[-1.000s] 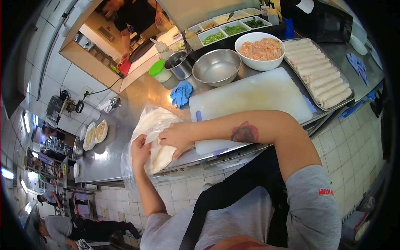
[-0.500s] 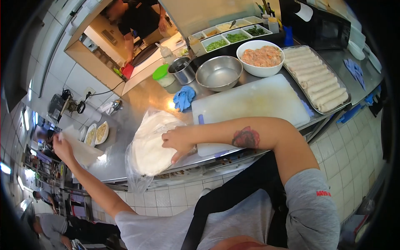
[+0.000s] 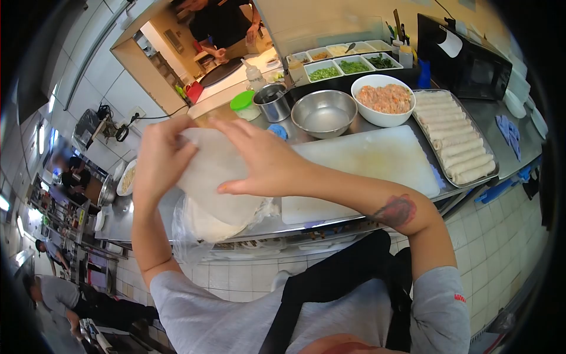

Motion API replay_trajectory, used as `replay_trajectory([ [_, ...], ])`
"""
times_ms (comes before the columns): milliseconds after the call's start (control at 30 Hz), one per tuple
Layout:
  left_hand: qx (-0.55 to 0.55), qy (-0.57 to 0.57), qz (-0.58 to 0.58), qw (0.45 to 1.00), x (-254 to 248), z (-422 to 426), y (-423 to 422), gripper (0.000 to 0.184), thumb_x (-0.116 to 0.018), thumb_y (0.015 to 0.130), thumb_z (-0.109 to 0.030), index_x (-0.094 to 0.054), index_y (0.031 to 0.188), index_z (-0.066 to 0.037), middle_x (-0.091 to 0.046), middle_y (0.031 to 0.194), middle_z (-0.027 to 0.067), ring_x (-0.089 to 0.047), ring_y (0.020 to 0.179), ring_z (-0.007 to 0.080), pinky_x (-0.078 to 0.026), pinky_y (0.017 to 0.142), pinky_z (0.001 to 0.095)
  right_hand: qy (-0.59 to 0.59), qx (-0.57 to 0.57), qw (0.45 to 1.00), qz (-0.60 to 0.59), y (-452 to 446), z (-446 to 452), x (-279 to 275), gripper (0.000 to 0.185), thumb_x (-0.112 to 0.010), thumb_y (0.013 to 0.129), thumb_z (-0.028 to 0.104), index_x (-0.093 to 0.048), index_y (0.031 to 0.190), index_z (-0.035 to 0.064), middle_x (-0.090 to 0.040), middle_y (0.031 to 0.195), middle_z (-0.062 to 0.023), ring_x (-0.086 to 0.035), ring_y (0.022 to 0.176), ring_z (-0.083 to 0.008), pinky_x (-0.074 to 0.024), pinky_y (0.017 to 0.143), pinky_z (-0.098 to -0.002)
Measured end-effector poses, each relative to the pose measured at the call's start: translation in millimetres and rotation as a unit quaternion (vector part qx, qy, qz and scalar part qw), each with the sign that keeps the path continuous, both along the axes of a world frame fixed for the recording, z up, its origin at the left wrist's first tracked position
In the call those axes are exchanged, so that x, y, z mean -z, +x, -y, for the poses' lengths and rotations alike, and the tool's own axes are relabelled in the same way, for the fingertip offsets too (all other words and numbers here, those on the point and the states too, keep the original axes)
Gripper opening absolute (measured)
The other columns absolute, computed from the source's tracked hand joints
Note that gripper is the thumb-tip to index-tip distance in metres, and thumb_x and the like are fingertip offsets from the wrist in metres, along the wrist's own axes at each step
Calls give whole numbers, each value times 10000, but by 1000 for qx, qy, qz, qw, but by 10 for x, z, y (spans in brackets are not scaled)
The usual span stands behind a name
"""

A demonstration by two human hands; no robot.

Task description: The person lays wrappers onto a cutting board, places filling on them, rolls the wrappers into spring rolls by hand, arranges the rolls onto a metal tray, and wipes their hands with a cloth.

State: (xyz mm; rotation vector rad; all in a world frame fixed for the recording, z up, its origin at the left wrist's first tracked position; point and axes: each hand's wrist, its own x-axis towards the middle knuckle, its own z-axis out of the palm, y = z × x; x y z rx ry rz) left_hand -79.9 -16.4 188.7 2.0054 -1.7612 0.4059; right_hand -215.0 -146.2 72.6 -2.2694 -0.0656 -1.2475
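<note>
Wrapper sheet (image 3: 206, 168) hangs above the bagged stack (image 3: 213, 229) on the bench (image 3: 121, 219), near left. The left hand (image 3: 160, 156) has it in a pinching grip; the right hand's (image 3: 259, 158) hold I can't tell. Uneven pulling could tear it.

- The sheet (image 3: 211, 168) I hold is off-white.
- My sleeve (image 3: 439, 310) is grey, its lettering (image 3: 460, 298) red.
- My tattoo (image 3: 400, 211): red and black.
- Lid (image 3: 242, 100): bright green.
- Bowl (image 3: 384, 119): white; filling (image 3: 386, 99): pinkish orange.
</note>
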Motion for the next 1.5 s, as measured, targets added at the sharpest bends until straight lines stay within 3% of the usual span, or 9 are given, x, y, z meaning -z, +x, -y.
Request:
replay_trajectory([
  [167,137,47,-96,985,-46,225,-409,142,-711,732,-49,-670,853,14,-656,728,40,-585,664,79,-479,616,266,62,-35,996,-54,-548,265,-307,359,-775,800,224,-682,1067,3,-699,920,-178,-690,855,-277,-528,769,-351],
  [400,238,174,-205,933,295,749,-394,233,-804,793,-118,-717,957,24,-677,776,20,-598,694,82,-485,638,274,181,5,981,-69,-1070,609,-494,122,-721,842,110,-689,907,11,-635,747,2,-565,708,-64,-466,658,-257],
  [500,199,110,-236,945,432,1042,-460,206,-775,819,-105,-722,966,29,-706,801,35,-613,712,77,-493,650,270,79,100,990,-67,-1262,906,-493,244,-736,813,164,-729,1008,16,-703,800,-109,-667,704,-152,-507,682,-297],
  [767,304,-68,-117,943,413,1674,-710,147,-734,866,-57,-726,1000,2,-706,886,-1,-611,797,59,-493,720,246,-53,234,970,39,-1886,910,-648,230,-745,797,83,-707,1015,19,-709,896,-56,-665,800,-135,-512,753,-280],
  [900,379,-70,-69,920,829,1602,-722,182,-753,693,-5,-735,867,-54,-705,957,50,-654,953,212,-498,843,306,-223,135,959,-107,-2102,652,-367,292,-775,767,73,-702,1046,32,-712,1000,-38,-681,847,-145,-528,774,-279],
  [1033,364,94,3,927,1659,1393,-409,154,-715,737,13,-710,855,-87,-684,1039,21,-615,1076,226,-430,984,430,78,62,944,-316,-2450,728,-152,306,-782,816,198,-724,1090,74,-692,888,-48,-626,707,-108,-506,667,-273],
  [1133,337,144,-14,930,2033,1198,-319,196,-693,757,25,-699,902,-107,-671,1095,1,-605,1119,204,-372,1048,511,162,195,929,-271,-2456,1186,261,287,-753,854,212,-720,1067,22,-691,870,-29,-597,733,-79,-495,677,-247],
  [1333,310,115,26,943,2022,1012,-395,199,-687,773,2,-694,936,-112,-670,1104,-9,-607,1120,186,-332,1105,540,141,294,841,-431,-2189,1363,642,383,-770,828,261,-695,1071,-25,-688,877,-126,-666,830,-215,-525,770,-324],
  [1500,274,105,77,953,2056,1123,-260,163,-675,790,-33,-699,934,-105,-672,1112,-7,-608,1123,189,-341,1102,539,6,293,899,-325,-2135,1056,923,432,-798,780,264,-686,1126,30,-607,1091,-142,-602,1028,-315,-493,884,-390],
])
